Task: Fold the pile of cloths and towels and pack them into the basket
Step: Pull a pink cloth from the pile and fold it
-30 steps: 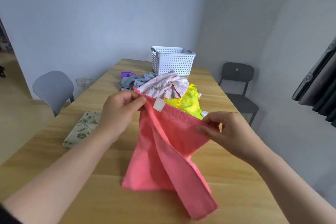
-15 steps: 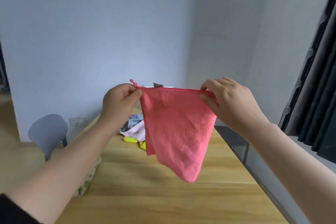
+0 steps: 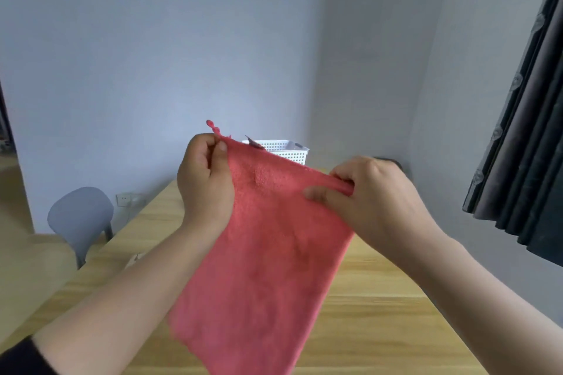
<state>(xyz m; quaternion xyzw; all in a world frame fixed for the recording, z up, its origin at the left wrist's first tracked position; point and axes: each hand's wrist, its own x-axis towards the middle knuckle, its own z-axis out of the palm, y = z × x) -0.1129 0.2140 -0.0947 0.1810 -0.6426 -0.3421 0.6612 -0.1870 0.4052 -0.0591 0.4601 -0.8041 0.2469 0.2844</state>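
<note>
A pink towel [image 3: 268,259] hangs stretched in the air above the wooden table [image 3: 374,298]. My left hand [image 3: 207,183] pinches its upper left corner, where a small loop sticks up. My right hand [image 3: 368,195] grips the upper right corner. The towel slopes down toward me and hides the pile of cloths behind it. The white perforated basket [image 3: 286,151] stands at the far end of the table, partly covered by the towel's top edge.
A grey chair [image 3: 80,219] stands left of the table by a wall socket. Dark curtains [image 3: 524,137] hang on the right. A dark chair [image 3: 393,163] peeks out behind my right hand. A pale cloth edge [image 3: 134,259] shows near my left forearm.
The towel went from draped on the table to lifted and spread between both hands. Since half a second ago it hangs lower and flatter, and the basket shows again.
</note>
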